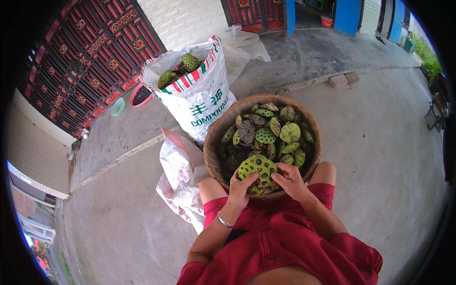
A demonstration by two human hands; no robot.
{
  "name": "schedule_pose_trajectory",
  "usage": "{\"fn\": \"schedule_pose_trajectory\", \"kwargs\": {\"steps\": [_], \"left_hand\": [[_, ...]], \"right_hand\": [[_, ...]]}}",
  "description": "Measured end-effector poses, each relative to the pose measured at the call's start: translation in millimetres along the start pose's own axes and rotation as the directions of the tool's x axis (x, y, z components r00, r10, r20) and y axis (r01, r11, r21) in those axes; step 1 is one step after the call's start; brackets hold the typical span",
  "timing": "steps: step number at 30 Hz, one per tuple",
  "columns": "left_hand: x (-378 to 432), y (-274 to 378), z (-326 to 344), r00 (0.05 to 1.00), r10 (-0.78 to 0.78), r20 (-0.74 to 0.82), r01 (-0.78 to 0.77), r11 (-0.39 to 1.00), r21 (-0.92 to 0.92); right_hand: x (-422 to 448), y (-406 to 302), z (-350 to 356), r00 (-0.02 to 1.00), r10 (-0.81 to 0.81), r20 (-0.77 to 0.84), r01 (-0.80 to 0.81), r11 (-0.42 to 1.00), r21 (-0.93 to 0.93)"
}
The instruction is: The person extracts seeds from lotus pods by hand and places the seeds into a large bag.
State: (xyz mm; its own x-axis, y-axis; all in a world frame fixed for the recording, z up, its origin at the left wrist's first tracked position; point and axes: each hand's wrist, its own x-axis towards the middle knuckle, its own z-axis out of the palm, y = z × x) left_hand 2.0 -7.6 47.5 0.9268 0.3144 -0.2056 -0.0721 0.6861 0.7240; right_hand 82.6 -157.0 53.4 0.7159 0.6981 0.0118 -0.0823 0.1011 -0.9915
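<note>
A large green lotus seed pod [259, 171], with dark seeds in its holes, is held face up between both hands over the near rim of a round woven basket [316, 133]. My left hand [241, 187] grips its left edge, thumb on the face. My right hand [291, 180] holds the right edge, with the thumb and fingertips beside a dark seed. Inside the basket lie several more pods, some with their holes showing, others turned to their ribbed undersides, such as a pale green one [290, 133] and a brown one [246, 131]. The far fingers of both hands are partly hidden.
A white woven fertilizer sack [192, 110] holding lotus pods [190, 62] stands behind the basket at the left. Crumpled sacks [180, 167] lie left of the basket. Farther left are a pink basin [139, 96] of dark seeds and a green basket [118, 107]. Bricks [338, 81] lie by the concrete step.
</note>
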Motion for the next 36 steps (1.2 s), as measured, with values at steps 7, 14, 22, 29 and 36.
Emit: {"fn": "schedule_pose_trajectory", "kwargs": {"steps": [7,14,22,29,36], "left_hand": [[2.6,-8.7,-14.5,0.99,-0.141,0.025,0.143,0.976,-0.164],[9.7,12.6,-31.8,0.961,-0.209,0.179,0.208,0.978,0.021],[9.6,-13.5,-21.3,0.985,-0.163,-0.063,0.154,0.979,-0.132],[13.6,-14.7,-23.7,0.987,0.083,-0.137,-0.064,0.989,0.135],[10.2,-18.1,-25.8,0.994,-0.068,-0.086,0.067,0.998,-0.015]], "right_hand": [[-5.3,16.8,2.6,0.995,-0.052,0.084,0.032,0.973,0.228],[-6.0,17.5,1.2,0.993,0.013,0.121,-0.034,0.984,0.174],[8.8,28.4,9.8,0.948,0.309,0.072,-0.286,0.734,0.615],[11.3,39.3,12.8,0.969,-0.088,-0.229,0.083,0.996,-0.03],[8.4,27.5,-0.2,0.967,0.244,-0.078,-0.211,0.929,0.303]]}}
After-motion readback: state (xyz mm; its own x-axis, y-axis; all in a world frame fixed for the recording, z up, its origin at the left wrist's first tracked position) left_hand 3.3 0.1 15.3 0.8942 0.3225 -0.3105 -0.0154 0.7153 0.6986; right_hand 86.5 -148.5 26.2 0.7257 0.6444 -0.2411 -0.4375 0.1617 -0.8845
